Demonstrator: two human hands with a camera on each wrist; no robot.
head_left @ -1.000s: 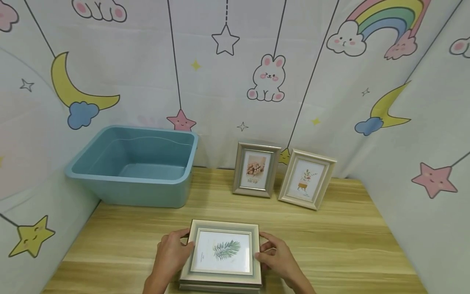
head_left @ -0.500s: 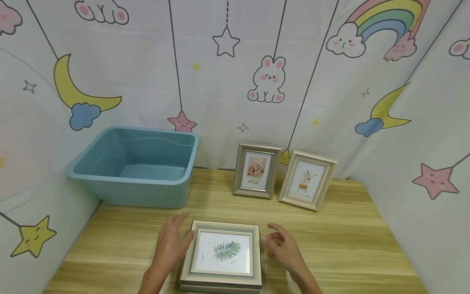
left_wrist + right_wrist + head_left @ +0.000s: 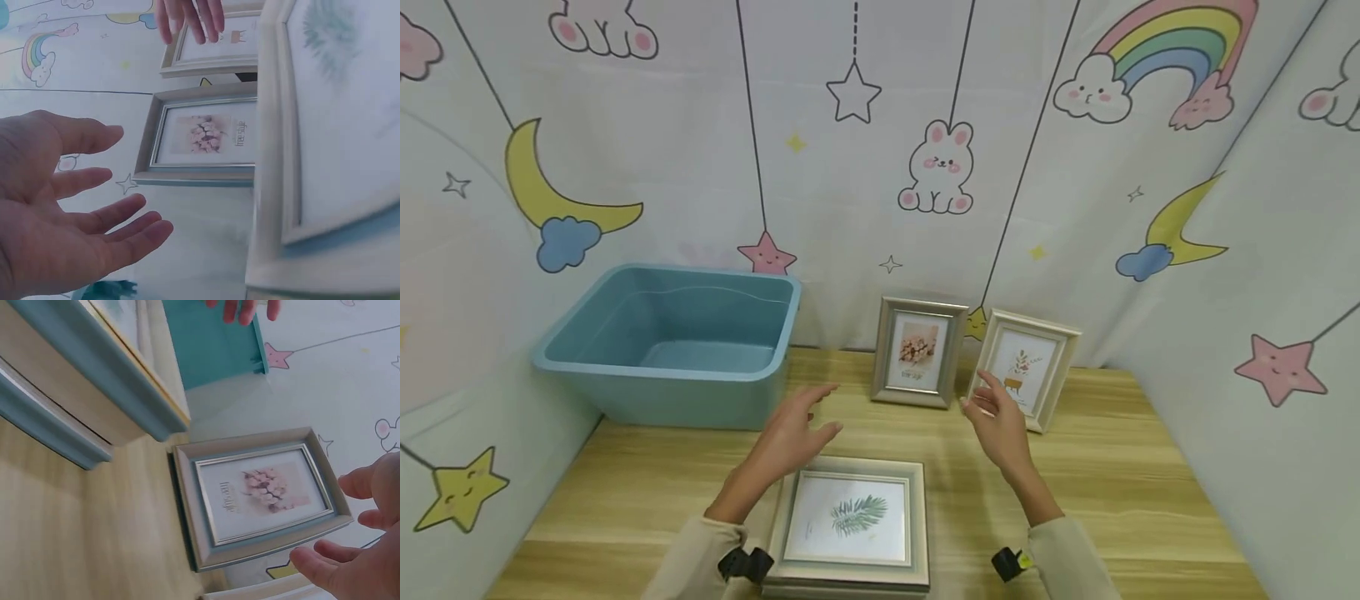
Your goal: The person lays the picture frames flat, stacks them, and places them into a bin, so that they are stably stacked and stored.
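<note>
**Leaf frame [image 3: 856, 515] close to me**

Think of a clock with the leaf frame in the middle and twelve pointing away from me. Nearest are my light sleeves [image 3: 688, 567], with small black things [image 3: 745, 565] at my wrists. The leaf frame lies flat, picture up, on top of another frame [image 3: 50, 422], on the wooden tabletop [image 3: 1120, 500].

My left hand [image 3: 793, 432] is in the air at eleven o'clock, fingers spread out and loose. My right hand [image 3: 1003, 429] is at two o'clock, fingers a little bent and loose. Both have nothing in them. The right one hides a bit of the plant frame [image 3: 1041, 358] in my head view; I can't tell if they touch.

The plant frame stands tilted, farther out at two o'clock. The flower frame [image 3: 917, 354] stands just beside it at one o'clock. The blue tub [image 3: 692, 404] is at ten o'clock. Behind everything hangs a white cloth [image 3: 842, 192] with a bunny [image 3: 936, 171] and a rainbow [image 3: 1172, 37].
</note>
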